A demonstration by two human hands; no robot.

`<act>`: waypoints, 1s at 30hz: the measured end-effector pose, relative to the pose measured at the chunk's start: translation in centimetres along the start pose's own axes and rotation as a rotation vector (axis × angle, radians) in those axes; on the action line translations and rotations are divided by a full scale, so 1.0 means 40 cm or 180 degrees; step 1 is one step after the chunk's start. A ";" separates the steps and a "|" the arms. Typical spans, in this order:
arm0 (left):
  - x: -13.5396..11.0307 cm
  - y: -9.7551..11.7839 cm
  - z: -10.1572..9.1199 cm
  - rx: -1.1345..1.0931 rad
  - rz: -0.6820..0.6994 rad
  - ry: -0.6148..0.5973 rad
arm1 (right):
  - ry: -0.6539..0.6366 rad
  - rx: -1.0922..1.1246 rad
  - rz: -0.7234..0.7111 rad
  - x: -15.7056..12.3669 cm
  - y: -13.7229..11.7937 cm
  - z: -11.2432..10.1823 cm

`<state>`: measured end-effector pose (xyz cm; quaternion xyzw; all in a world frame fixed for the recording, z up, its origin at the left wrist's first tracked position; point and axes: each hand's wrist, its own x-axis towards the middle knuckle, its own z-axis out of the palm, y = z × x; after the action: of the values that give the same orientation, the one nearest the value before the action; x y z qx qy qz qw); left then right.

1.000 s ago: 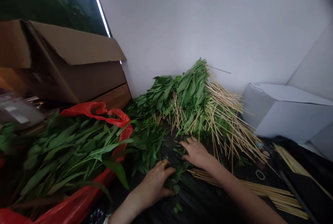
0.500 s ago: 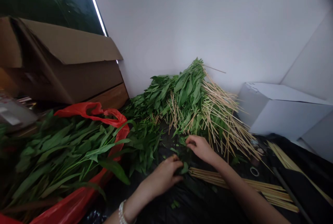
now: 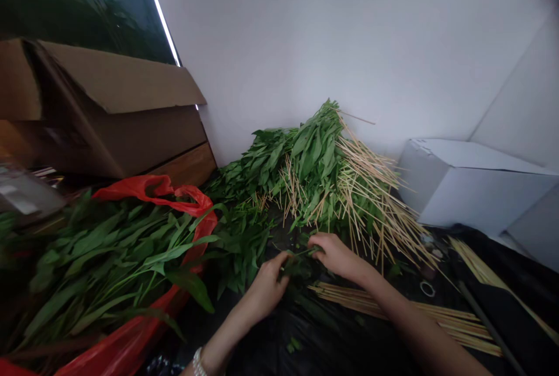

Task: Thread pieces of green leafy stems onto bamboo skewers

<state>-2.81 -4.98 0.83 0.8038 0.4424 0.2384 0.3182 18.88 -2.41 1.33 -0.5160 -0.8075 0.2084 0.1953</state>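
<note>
A thin green leafy stem [image 3: 302, 252] runs between my two hands, low over the black sheet. My left hand [image 3: 267, 287] is closed around its leafy end, with dark leaves hanging below the fingers. Pinched at the other end, the stem meets the fingertips of my right hand [image 3: 332, 255]. Beneath my right forearm lies a row of thin wooden sticks [image 3: 349, 299]. Beyond my hands rises a pile of green leaf bunches [image 3: 312, 143], with many pale sticks [image 3: 371, 184] poking out to the right.
A red plastic bag [image 3: 144, 329] full of long leafy greens [image 3: 113, 248] stands at left, below an open cardboard box [image 3: 140, 134]. At right are a white box [image 3: 489, 184], a roll of tape [image 3: 427, 288] and more sticks [image 3: 476, 265]. Black sheeting [image 3: 262, 347] covers the surface.
My left hand has moved up and slightly left, and now grips leafy greens. My right hand has shifted slightly left and down. A stem now stretches between both hands.
</note>
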 end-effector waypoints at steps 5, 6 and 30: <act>0.060 0.002 0.011 0.0786 -0.0217 -0.0025 | 0.0198 0.0171 0.0206 -0.044 0.020 -0.044; 0.071 0.003 0.023 0.0865 -0.0240 -0.0082 | 0.0205 0.0155 0.0263 -0.055 0.025 -0.044; -0.007 0.065 -0.004 -0.1640 -0.0440 0.0889 | 0.0476 0.1177 -0.0291 -0.096 -0.223 0.025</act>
<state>-1.58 -6.24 2.79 0.6241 0.4605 0.4289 0.4632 13.17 -9.44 4.91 -0.4483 -0.7614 0.3051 0.3554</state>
